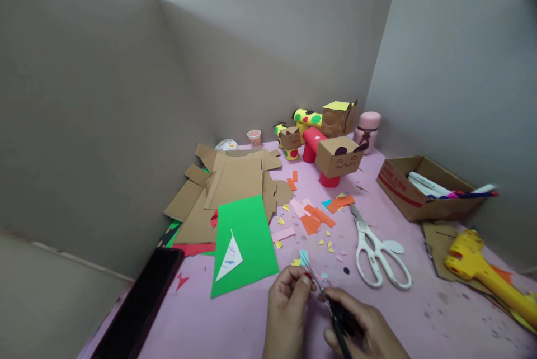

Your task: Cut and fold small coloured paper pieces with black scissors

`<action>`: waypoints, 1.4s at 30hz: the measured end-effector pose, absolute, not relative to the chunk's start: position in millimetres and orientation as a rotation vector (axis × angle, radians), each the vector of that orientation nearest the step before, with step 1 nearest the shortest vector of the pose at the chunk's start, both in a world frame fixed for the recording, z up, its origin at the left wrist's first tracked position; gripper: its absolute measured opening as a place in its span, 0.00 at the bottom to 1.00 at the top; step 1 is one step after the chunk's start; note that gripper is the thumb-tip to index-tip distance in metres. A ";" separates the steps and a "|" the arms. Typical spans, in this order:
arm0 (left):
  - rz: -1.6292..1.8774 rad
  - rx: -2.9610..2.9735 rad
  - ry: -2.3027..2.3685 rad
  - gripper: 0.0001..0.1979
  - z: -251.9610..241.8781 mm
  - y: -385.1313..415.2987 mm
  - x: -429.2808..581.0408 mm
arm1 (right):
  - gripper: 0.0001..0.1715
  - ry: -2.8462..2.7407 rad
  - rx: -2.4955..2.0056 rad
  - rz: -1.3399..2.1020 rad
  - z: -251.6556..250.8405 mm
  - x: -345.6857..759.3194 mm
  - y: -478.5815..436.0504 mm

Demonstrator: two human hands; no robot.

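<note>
My left hand (289,306) is closed in a pinch on a small piece of red paper (308,275), mostly covered by the fingertips. Black-handled scissors (322,286) are gripped in my right hand (367,325), their blades slanting up and left beside the red piece. The blades look slightly apart. Just past their tips shows a light blue paper piece (304,258). To the left, a green sheet (247,247) bears a white paper triangle (230,260) with coloured marks. Bigger white-handled scissors (380,253) lie to the right.
Flattened cardboard (237,180) and orange paper strips (319,216) lie farther back. Behind them stand a red animal with a cardboard head (338,160), and a pink bottle (367,132). A marker box (413,188) and yellow glue gun (482,269) are right; a phone (140,303) is left.
</note>
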State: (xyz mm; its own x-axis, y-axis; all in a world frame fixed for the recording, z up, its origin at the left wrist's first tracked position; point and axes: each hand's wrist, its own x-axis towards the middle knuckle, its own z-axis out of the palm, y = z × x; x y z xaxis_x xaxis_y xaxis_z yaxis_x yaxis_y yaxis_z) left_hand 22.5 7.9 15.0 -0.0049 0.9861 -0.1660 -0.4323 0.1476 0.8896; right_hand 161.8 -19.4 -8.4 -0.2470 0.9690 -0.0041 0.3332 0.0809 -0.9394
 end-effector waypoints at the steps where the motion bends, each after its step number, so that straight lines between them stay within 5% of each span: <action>1: 1.300 0.744 0.973 0.11 15.2 7.8 22.7 | 0.22 -1.686 -1.310 1.167 -8.4 162.4 -19.4; 23: 1.268 0.812 1.132 0.11 22.2 8.7 20.1 | 0.15 -1.208 -1.232 1.424 -10.2 160.5 -16.3; 42: 0.984 0.943 1.015 0.16 20.9 4.5 29.7 | 0.21 -0.849 -1.021 1.500 11.5 166.3 -7.5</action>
